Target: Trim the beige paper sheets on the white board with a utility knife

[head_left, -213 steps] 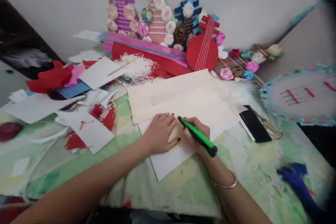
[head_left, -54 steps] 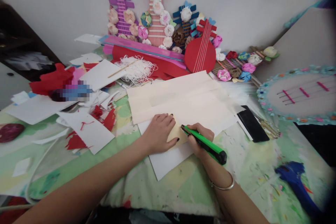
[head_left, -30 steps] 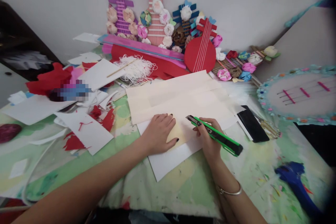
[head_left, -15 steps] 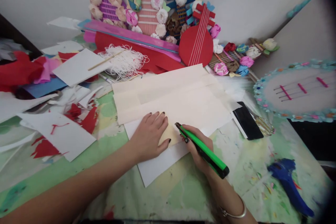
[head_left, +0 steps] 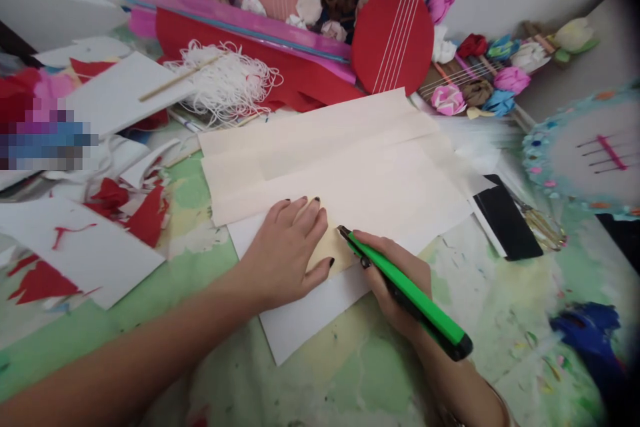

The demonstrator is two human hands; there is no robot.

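Note:
My left hand [head_left: 287, 250] lies flat with its fingers spread on cream paper [head_left: 320, 153], which rests over a white sheet [head_left: 300, 330]. Just right of it, my right hand [head_left: 395, 273] is wrapped round a green and black utility knife [head_left: 413, 297]. The knife's tip points up and left, close to the cream paper beside my left fingers. Whether the tip touches the paper I cannot tell.
White string [head_left: 225, 83] and a red round instrument model [head_left: 393, 40] are behind the paper. White board pieces [head_left: 100, 247] and red scraps lie left. A black card [head_left: 510, 220], gold scissors [head_left: 543, 227] and a blue glue gun [head_left: 590, 333] lie right.
The view has moved closer and shifted, so the things at the back sit higher in it. Both hands keep nearly the same pose on the paper and knife.

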